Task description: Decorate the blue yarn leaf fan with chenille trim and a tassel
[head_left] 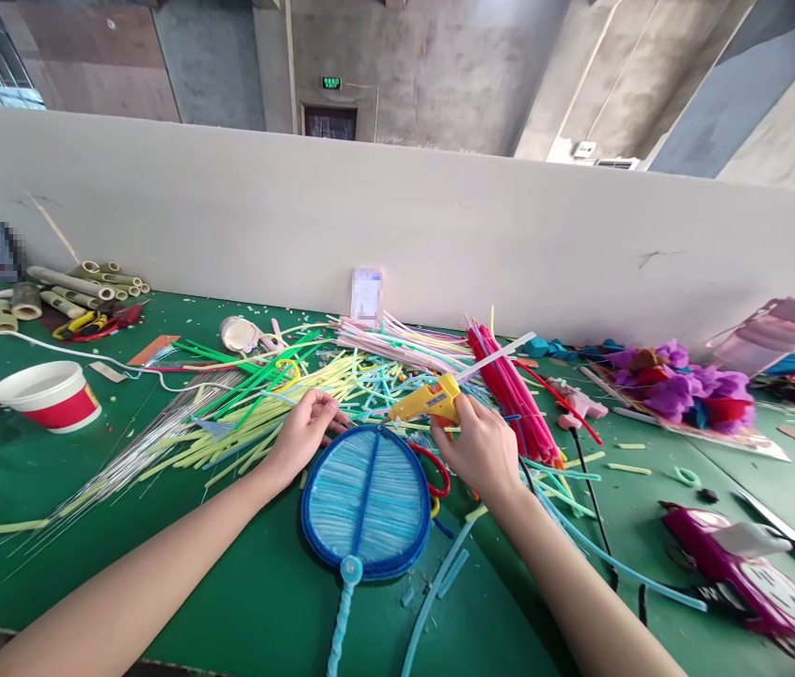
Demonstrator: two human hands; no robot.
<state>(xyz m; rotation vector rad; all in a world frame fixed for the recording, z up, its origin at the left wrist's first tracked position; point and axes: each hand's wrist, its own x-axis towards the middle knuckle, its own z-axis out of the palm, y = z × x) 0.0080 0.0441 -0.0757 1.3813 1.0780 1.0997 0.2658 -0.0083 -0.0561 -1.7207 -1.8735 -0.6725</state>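
Observation:
A blue oval fan (366,503) made of pipe cleaners lies flat on the green table (242,602), its twisted handle pointing toward me. My left hand (304,432) rests at the fan's upper left rim, fingers curled against the edge. My right hand (480,445) is closed round a yellow hot glue gun (431,401), whose nozzle points left toward the fan's top edge. A white glue stick (496,355) juts from the gun's back.
Heaps of yellow, green, pink and red pipe cleaners (341,376) lie behind the fan. A red and white paper cup (48,395) stands at the left, bamboo tubes (79,287) behind it. Purple felt flowers (679,381) and a magenta tool (742,569) are at the right. A white partition wall (397,226) bounds the table.

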